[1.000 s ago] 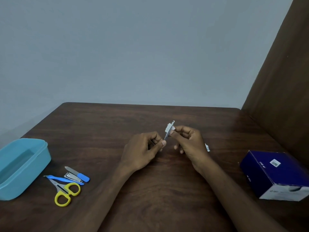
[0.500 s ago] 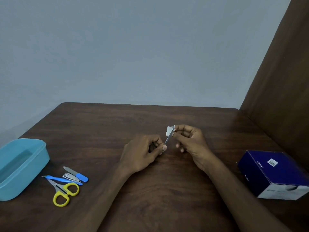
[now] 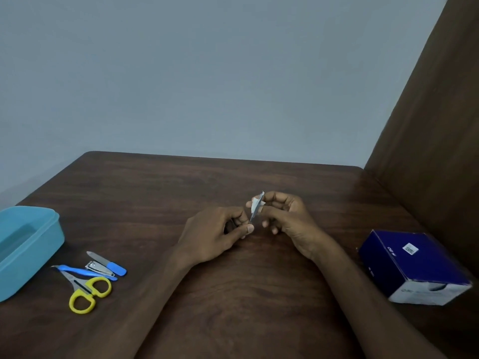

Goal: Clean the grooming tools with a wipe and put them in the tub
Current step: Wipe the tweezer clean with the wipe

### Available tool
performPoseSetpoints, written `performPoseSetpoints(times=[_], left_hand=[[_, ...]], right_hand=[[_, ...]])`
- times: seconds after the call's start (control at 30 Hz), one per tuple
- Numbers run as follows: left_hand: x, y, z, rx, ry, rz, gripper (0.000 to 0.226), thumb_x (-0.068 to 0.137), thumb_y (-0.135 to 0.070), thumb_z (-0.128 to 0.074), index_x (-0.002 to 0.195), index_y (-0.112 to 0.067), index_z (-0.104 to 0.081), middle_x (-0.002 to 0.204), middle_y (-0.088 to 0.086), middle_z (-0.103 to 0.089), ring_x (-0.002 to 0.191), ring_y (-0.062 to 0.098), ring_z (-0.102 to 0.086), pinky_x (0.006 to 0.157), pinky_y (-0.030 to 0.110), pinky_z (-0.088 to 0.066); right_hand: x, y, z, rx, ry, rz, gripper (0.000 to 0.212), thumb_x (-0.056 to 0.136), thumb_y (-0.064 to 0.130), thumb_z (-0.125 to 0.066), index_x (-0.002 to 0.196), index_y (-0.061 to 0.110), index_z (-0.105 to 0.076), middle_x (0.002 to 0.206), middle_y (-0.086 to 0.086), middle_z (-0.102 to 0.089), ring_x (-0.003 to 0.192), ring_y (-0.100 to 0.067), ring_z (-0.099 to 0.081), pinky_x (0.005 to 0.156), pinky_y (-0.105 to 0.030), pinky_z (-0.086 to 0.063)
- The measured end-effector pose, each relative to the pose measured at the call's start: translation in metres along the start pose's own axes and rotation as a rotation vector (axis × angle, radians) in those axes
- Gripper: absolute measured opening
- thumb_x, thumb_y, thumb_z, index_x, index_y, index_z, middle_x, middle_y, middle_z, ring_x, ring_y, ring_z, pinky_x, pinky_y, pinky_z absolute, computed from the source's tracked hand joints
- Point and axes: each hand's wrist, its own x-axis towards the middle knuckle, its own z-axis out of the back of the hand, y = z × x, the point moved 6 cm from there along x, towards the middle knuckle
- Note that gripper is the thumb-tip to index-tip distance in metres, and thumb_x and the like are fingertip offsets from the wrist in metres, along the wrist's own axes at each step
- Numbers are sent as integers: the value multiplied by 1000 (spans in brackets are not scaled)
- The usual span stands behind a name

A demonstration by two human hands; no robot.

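A: Item in hand?
B: Thin metal tool. L hand pinches its base to steady it; R hand pinches wipe round its upper part, prob. to rub.
A: Rest?
B: Scissors, clipper, file just R of tub, unwiped by the look. Box far R of tub.

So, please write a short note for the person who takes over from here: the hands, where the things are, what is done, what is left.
Left hand: pinches the lower end of a thin metal tool.
Right hand: pinches a small white wipe round the tool's upper part.
Light blue plastic tub: on the table's left side; nothing seen inside.
Beside it, on the table: yellow-handled scissors, silver nail clipper, blue-handled nail file, slim blue-handled tool.
Dark blue cardboard box: right.
Done: wiping started. Left: finish it, wipe the other four, all into the tub.
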Motion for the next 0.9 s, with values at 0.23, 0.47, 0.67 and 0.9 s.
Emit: performPoseSetpoints(times=[0.23, 0.47, 0.67, 0.9], left_hand=[[-2, -7, 0, -40, 60, -51, 22, 103, -53, -64, 86, -38, -67, 86, -25, -72, 80, 1, -67, 65, 28, -49], [-4, -12, -1, -89, 104, -96, 19, 103, -50, -65, 86, -41, -65, 87, -22, -73, 82, 5, -67, 71, 38, -56], [-5, -13, 0, -131, 114, -110, 19, 104, -46, -66, 88, -36, -67, 85, -18, -74, 80, 9, -68, 71, 40, -56], [-4, -12, 0, -139, 103, -117, 21, 104, -46, -66, 86, -36, -66, 85, -17, -74, 80, 10, -68, 71, 41, -56]], right_hand=[[-3, 7, -5, 12, 34, -7, 30, 93, -13, -55, 108, 13, -57, 109, -7, -83, 56, -12, -59, 48, -22, -40], [-1, 2, -1, 40, 28, 2, 35, 95, -13, -58, 115, 15, -62, 82, 0, -75, 47, -7, -49, 45, -20, -39], [-2, 4, -3, 42, 34, -7, 37, 94, -12, -52, 102, 19, -71, 83, 2, -73, 49, -8, -48, 47, -22, -37], [-1, 5, -4, 65, -58, -24, 25, 103, 9, -57, 90, 19, -77, 87, -3, -78, 49, -12, -51, 46, -22, -38]])
